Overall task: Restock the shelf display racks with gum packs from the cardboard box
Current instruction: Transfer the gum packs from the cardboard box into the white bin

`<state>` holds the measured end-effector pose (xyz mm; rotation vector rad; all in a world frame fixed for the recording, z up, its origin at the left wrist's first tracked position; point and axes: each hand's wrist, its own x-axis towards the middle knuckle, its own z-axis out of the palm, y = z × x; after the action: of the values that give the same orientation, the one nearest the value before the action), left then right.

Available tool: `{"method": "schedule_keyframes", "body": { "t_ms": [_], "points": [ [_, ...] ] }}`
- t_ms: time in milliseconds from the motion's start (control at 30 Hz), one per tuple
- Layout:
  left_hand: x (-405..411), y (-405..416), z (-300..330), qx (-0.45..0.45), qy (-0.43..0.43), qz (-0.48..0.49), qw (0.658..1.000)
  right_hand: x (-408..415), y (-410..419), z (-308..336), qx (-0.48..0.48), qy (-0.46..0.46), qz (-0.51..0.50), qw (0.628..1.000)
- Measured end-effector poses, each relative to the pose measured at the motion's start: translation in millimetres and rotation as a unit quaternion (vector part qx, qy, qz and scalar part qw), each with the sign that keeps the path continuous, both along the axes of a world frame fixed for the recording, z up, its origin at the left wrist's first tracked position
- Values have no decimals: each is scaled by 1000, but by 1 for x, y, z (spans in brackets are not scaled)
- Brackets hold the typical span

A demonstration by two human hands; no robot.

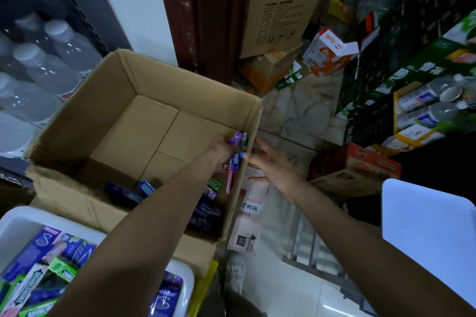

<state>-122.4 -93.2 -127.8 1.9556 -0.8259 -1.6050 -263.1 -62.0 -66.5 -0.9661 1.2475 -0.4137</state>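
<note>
Water bottles [46, 69] left; stacked cartons [278, 5] beyond

left hand [223, 148] fingers curled, right hand [273, 168] spread

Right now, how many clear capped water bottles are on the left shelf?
4 at least. One bottle farthest back, a second in front of it, a third nearer, and a fourth behind, dim. More may be cut off at the frame edge.
</note>
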Motion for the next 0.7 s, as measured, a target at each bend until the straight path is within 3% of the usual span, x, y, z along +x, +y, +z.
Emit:
{"method": "schedule_keyframes", "body": {
  "t_ms": [467, 600, 700],
  "points": [
    [-1, 37, 58, -74, 117, 126, 982, 7, 6, 8, -33, 40, -11, 999],
    [7, 68, 91, -137, 117, 166, 970, 10, 17, 25, -193, 171, 14, 966],
    [23, 103, 116, -164, 144, 160, 963, 25, 37, 51, -237, 117, -12, 964]
  ]
}}
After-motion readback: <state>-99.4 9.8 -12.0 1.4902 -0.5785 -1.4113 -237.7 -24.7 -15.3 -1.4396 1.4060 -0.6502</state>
